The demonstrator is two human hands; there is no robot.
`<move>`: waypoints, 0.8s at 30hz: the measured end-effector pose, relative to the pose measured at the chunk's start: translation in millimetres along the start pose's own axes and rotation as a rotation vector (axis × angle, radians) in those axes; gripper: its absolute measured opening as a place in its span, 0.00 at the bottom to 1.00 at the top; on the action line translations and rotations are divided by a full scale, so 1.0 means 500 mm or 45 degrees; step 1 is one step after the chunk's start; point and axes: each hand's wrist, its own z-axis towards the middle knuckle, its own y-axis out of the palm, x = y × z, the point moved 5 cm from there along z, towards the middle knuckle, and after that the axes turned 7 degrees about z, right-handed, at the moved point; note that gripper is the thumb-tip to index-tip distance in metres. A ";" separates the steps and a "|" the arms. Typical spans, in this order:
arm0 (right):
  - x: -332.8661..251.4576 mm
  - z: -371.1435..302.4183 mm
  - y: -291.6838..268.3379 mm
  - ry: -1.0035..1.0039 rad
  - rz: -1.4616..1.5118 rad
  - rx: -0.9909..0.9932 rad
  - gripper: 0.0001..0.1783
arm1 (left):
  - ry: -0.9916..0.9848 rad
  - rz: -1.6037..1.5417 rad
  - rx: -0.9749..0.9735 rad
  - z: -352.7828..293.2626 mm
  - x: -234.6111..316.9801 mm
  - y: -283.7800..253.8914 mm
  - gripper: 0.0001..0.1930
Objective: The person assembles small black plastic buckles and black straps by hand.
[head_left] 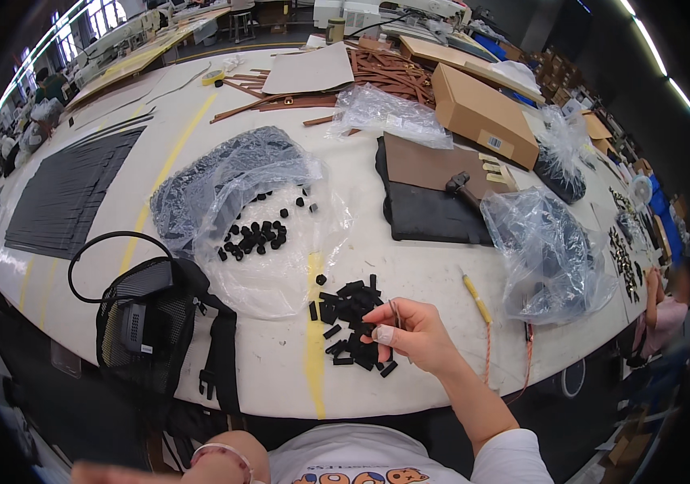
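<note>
My right hand (409,335) is closed over a pile of short black strip pieces (349,306) at the table's near edge. A thin metal tool (395,312) shows between its fingers; its exact kind is unclear. White wrapping covers the thumb tip. My left hand (99,473) is low at the left, off the table, blurred and partly cut off by the lower edge, so its fingers cannot be read. Left of the pile, small black rolled pieces (256,235) lie in and around an opened clear plastic bag (268,294).
A black mesh bag (163,323) with a strap stands at the near left. Flat black strips (75,185) lie at far left. A hammer (462,187) rests on dark sheets (434,218). Beyond are a cardboard box (482,113) and brown straps (389,73). A yellow pen-like tool (476,298) lies right.
</note>
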 end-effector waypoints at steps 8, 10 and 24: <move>0.017 -0.028 -0.008 -0.180 -0.198 0.173 0.11 | -1.762 0.217 -1.249 -0.426 -0.186 0.006 0.05; 0.022 -0.032 -0.005 -0.223 -0.259 0.207 0.11 | -1.897 0.156 -1.266 -0.447 -0.185 -0.001 0.06; 0.046 -0.025 0.009 -0.308 -0.548 0.302 0.09 | -1.297 0.356 -1.506 -0.444 -0.169 0.005 0.05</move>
